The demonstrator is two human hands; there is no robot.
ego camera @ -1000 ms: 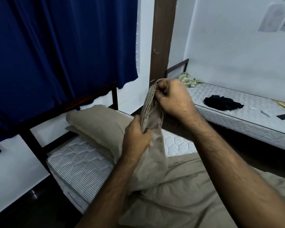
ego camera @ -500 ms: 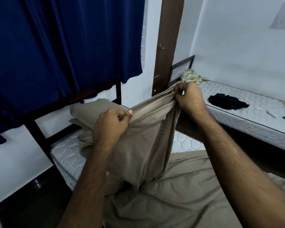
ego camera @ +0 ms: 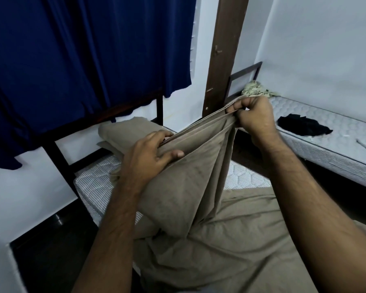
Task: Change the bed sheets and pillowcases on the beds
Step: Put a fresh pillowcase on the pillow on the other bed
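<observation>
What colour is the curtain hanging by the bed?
Dark blue curtain, plain, seen in the head view.

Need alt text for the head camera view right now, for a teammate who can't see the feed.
Both hands, left hand and right hand, grip the edge of a tan cloth stretched between them above a bed's bare mattress. A tan pillow lies behind; a second bare mattress at right holds a black garment.

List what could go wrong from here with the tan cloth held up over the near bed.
1. The left hand and right hand grip only the top edge of the tan cloth; a slipped pinch would likely drop it in a heap.
2. Its lower end merges with the tan sheet on the bed, so pulling may drag that sheet askew.
3. A lifted edge might brush the pillow behind.
</observation>
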